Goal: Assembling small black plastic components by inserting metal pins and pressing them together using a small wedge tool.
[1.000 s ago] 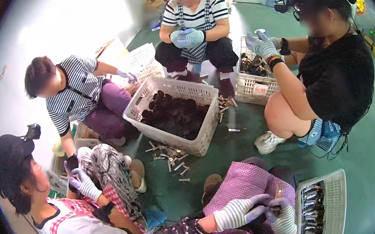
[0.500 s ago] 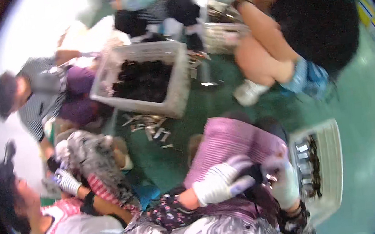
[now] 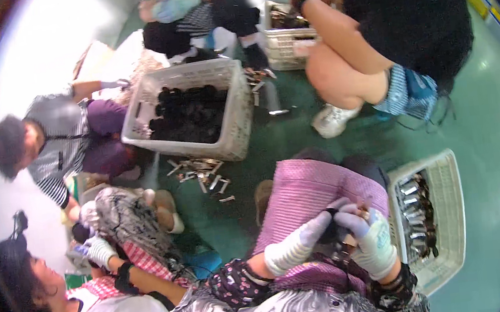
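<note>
Drawn closer together, my left hand (image 3: 296, 248) and right hand (image 3: 374, 245), fingers part-curled, grip a dark piece (image 3: 330, 231) at lower centre.

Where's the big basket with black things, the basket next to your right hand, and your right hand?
Big basket (image 3: 238, 114), head view: on its outer right wall.
Right hand (image 3: 373, 245), head view: on its gloved middle.
Basket beside it (image 3: 448, 199), head view: on its bare inner right wall.

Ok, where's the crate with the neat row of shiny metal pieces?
In the head view, the crate sits on the floor at lower right, just right of the right hand and pink cloth.
</note>
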Tool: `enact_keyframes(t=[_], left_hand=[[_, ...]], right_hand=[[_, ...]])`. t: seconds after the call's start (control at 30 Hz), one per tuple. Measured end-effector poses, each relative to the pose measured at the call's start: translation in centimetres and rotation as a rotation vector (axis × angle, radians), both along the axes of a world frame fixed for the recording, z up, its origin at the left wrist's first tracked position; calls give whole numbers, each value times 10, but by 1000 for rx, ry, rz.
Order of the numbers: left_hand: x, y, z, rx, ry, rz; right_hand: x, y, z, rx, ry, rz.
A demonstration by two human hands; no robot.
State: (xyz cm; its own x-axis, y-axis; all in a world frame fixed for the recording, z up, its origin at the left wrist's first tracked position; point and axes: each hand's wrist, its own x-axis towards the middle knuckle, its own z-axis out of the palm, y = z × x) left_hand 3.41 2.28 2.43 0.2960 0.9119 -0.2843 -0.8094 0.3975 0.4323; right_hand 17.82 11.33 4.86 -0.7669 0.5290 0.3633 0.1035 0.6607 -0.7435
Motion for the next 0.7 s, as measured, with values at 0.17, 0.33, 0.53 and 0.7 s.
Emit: enact_keyframes(t=[0.17, 0.33, 0.53, 0.7], left_hand=[[-7, -8, 3, 100, 299, 16], [-16, 4, 14, 124, 368, 112], [-34, 14, 24, 7, 403, 289], [-20, 32, 17, 30, 10, 300]], right_hand=[[14, -13, 6, 37, -14, -102], [34, -21, -6, -439, -26, -271], [13, -14, 28, -1100, 103, 146], [7, -33, 18, -1178, 178, 211]])
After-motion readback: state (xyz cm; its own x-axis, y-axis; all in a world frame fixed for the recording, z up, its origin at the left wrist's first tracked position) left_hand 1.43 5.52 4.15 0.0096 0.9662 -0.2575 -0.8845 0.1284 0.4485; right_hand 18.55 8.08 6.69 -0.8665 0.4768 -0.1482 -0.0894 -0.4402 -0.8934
